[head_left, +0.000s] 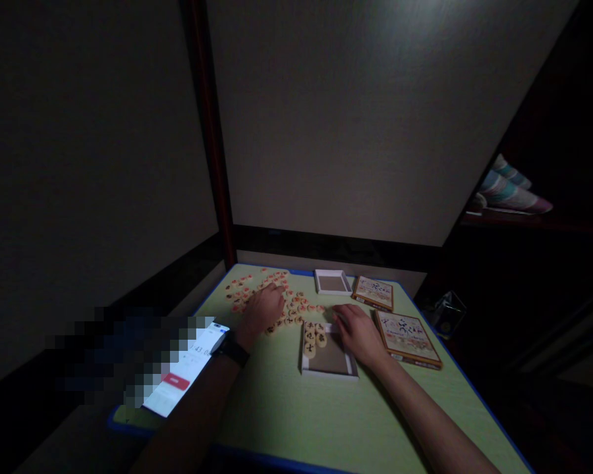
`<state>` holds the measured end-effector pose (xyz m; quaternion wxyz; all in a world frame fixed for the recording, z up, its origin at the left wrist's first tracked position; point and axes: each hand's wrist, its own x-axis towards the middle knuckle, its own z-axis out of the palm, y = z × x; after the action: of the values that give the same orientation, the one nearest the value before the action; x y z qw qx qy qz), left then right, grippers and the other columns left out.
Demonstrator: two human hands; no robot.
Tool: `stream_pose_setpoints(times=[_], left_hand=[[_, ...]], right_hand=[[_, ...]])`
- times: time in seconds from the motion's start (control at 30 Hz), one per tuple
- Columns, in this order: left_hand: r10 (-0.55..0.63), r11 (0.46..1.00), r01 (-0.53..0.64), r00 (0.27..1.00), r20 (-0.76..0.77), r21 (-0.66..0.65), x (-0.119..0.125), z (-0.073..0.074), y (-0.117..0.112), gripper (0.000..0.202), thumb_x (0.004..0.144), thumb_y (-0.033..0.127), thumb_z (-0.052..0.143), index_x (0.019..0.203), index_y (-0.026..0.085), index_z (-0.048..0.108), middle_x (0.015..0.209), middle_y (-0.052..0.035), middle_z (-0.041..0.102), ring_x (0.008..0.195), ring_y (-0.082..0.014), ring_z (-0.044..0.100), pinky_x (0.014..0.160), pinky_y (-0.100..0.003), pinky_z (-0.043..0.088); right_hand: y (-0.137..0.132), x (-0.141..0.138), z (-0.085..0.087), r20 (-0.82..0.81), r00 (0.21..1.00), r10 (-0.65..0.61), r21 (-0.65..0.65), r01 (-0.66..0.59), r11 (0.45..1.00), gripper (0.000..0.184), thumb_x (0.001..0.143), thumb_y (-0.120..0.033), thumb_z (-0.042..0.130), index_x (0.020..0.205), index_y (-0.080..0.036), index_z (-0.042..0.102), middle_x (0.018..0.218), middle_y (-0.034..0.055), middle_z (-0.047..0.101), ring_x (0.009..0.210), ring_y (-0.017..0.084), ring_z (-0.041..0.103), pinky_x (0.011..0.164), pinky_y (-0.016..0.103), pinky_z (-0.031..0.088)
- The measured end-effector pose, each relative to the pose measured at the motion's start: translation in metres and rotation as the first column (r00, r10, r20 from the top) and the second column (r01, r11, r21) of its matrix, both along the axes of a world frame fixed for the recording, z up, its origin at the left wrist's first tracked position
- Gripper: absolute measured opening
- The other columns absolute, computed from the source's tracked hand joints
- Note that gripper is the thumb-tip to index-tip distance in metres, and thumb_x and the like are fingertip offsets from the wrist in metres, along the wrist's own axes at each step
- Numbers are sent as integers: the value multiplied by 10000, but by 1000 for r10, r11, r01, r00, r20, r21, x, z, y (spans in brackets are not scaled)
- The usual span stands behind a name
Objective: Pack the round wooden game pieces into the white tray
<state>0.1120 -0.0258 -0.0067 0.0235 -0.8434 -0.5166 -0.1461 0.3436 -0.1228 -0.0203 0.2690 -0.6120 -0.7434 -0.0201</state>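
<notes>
My left hand (264, 308) rests, fingers curled down, on a spread of several small pale wooden game pieces (250, 288) with red and black marks, on a green table (286, 408). A dark watch sits on that wrist. My right hand (358, 332) lies flat on the far right corner of a shallow white box tray (329, 361); a few pieces (315, 338) sit in the tray's far left corner. Whether the left fingers hold a piece is hidden.
A second small white tray (333, 282) stands at the table's far edge. Two printed box lids (408, 338) (373, 292) lie to the right. A lit phone (188, 370) lies at the left edge. Walls and a dark post (212, 131) close the far side.
</notes>
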Motion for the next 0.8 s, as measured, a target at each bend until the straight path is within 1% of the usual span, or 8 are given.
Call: stream_pose_setpoints(times=[0.07, 0.13, 0.27, 0.4, 0.5, 0.6, 0.7, 0.8], left_hand=[[-78, 996, 78, 997, -8, -37, 0, -5, 2, 254, 925, 214, 430, 1017, 167, 662, 1048, -92, 648, 1005, -216, 609, 913, -313, 446], [-133, 989, 133, 991, 4, -68, 2, -7, 2, 234, 924, 242, 461, 989, 172, 675, 1046, -88, 646, 1008, -208, 602, 928, -309, 440], [-170, 981, 173, 985, 40, -82, 4, -5, -2, 243, 925, 214, 460, 989, 171, 690, 1032, -89, 656, 1007, -202, 591, 937, -307, 439], [-222, 972, 226, 973, 62, -61, 4, -4, -3, 260, 925, 171, 447, 985, 179, 699, 1043, -77, 661, 1018, -194, 590, 960, -303, 434], [-254, 964, 258, 965, 68, -63, 3, -8, -2, 262, 914, 147, 455, 990, 178, 704, 1061, -71, 662, 1034, -198, 589, 960, -306, 442], [-270, 960, 274, 959, 82, -52, 3, -15, 0, 281, 903, 125, 463, 1039, 187, 701, 1123, -69, 665, 1080, -199, 582, 995, -316, 432], [-258, 964, 263, 961, 100, -38, 4, -22, 3, 317, 901, 113, 460, 1106, 198, 686, 1199, -67, 659, 1149, -198, 566, 1054, -335, 400], [-209, 973, 219, 970, 128, -74, 8, -22, 3, 321, 902, 136, 477, 1151, 185, 674, 1210, -77, 663, 1168, -207, 567, 1056, -338, 402]], right_hand=[[1, 0, -3, 3, 1000, 4, -52, -4, 999, 267, 944, -201, 430, 1078, -142, 652, 1057, 125, 686, 981, 230, 615, 879, 341, 470], [2, 1, -6, -4, 1000, 10, -85, -10, 996, 282, 946, -191, 420, 1083, -146, 662, 1053, 119, 697, 968, 221, 628, 873, 328, 471], [3, 1, -11, -10, 999, 40, -102, -41, 994, 307, 953, -213, 411, 1110, -158, 668, 1015, 109, 718, 922, 214, 653, 840, 319, 481], [2, 0, -9, -25, 996, 91, -92, -93, 991, 312, 956, -241, 419, 1117, -161, 674, 1021, 106, 726, 926, 215, 664, 849, 323, 488], [2, -1, -7, -43, 992, 122, -81, -125, 989, 305, 952, -238, 431, 1112, -159, 679, 1017, 104, 731, 926, 212, 667, 854, 323, 493], [2, -2, -7, -45, 989, 142, -76, -145, 987, 298, 942, -221, 439, 1102, -168, 685, 994, 99, 736, 909, 207, 672, 831, 319, 501], [2, -2, -8, -52, 987, 155, -73, -158, 985, 291, 939, -223, 448, 1095, -173, 688, 1003, 100, 737, 912, 214, 674, 827, 327, 503], [2, -2, -9, -64, 985, 158, -72, -162, 984, 278, 935, -219, 464, 1088, -177, 692, 1023, 97, 736, 934, 213, 672, 852, 325, 498]])
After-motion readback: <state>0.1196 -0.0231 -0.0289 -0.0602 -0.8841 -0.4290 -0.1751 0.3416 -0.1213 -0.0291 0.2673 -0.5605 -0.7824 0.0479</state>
